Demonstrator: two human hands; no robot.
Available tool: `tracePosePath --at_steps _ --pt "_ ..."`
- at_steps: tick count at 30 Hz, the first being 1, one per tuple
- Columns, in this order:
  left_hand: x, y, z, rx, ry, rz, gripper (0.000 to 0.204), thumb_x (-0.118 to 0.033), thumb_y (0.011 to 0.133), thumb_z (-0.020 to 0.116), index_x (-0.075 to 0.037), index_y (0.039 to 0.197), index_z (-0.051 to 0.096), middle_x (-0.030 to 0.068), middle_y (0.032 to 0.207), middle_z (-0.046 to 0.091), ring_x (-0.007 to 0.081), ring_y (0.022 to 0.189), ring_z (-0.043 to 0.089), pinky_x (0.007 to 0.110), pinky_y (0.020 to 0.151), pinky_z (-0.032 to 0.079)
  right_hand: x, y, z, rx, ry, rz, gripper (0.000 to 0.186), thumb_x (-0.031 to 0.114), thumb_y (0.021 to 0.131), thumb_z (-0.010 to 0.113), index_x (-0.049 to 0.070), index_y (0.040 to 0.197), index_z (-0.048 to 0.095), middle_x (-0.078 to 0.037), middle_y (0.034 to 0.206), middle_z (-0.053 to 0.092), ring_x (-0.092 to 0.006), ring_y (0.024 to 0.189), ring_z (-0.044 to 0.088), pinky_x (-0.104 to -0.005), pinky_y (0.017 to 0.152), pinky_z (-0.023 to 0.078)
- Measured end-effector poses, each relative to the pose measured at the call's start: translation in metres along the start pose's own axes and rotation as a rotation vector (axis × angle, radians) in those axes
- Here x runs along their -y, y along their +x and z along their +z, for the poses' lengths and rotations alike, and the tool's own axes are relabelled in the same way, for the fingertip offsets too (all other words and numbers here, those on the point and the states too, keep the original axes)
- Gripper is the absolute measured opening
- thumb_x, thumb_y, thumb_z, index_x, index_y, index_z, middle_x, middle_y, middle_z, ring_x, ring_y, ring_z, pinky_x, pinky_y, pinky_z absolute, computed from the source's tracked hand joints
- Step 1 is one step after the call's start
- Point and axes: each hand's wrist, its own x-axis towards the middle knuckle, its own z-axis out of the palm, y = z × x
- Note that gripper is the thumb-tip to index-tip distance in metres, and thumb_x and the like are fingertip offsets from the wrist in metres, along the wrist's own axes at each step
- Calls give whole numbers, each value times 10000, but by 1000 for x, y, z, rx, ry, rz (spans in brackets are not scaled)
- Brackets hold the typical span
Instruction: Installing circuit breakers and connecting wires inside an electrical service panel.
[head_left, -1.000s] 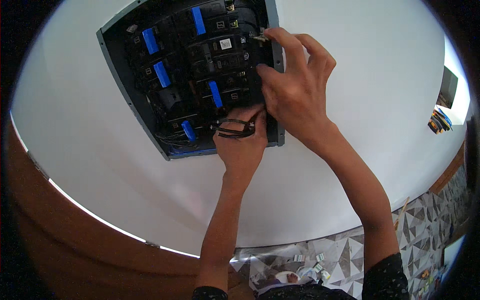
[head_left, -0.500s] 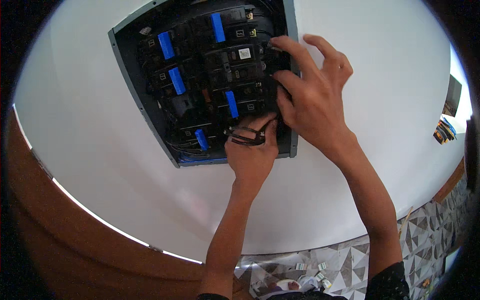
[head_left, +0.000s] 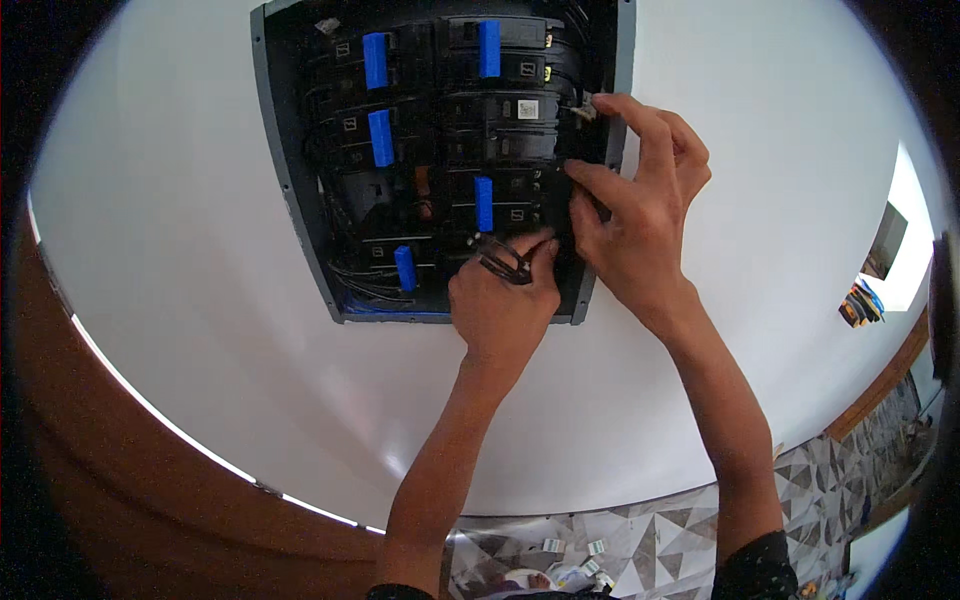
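Observation:
An electrical panel box (head_left: 287, 187) is set in a white wall, holding black circuit breakers (head_left: 522, 142) with blue switch handles (head_left: 484, 203). My left hand (head_left: 505, 308) is closed at the box's lower right, gripping looped black wires (head_left: 496, 255) whose ends stick out by the knuckles. Above and to its right, my right hand (head_left: 640, 195) reaches over the box's right side. Its thumb and index finger bend together inside the box; whatever they hold is lost in the dark. Another fingertip is beside a small pale piece (head_left: 583, 108) near the breakers' right ends.
More black wires (head_left: 365, 285) run along the box's lower left. Brown material (head_left: 150, 480) borders the wall at lower left. Small boxes (head_left: 552, 546) lie on the patterned floor (head_left: 650, 535) below. Yellow and black items (head_left: 858, 303) are at the far right.
The view has shifted, so the box appears farther right and slightly higher. My right hand's upper fingers have drawn closer together and bent lower. My left hand still grips the wires.

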Motion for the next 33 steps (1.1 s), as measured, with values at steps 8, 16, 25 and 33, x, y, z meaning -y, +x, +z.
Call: tracePosePath --at_steps 8,16,25,33 --pt "6 3 -8 194 -149 13 102 -167 821 736 -135 914 762 103 851 720 306 755 686 377 671 533 1 0 6 -44 -112 -2 236 -59 618 710 53 823 752 -64 1378 540 -335 1301 381 -445 1042 272" --pt "5 1 -5 212 -78 -165 116 -163 826 740 -129 934 769 105 849 725 298 767 690 381 686 528 -6 1 -16 106 81 -15 271 -28 676 743 110 909 762 -26 1312 597 -303 1275 419 -429 1039 283" --pt "-2 -3 -12 172 -54 -199 117 -170 806 770 -74 872 754 128 784 714 287 676 683 374 634 530 -5 0 -1 49 -127 -53 257 -5 683 751 109 913 756 12 1268 611 -306 1236 443 -441 1011 307" --pt "-2 -3 -51 385 35 -29 252 -109 788 747 -55 1028 692 111 913 721 272 766 691 362 704 548 -7 0 0 43 -128 -78 241 -9 681 748 88 901 737 13 1277 600 -307 1218 452 -435 977 339"
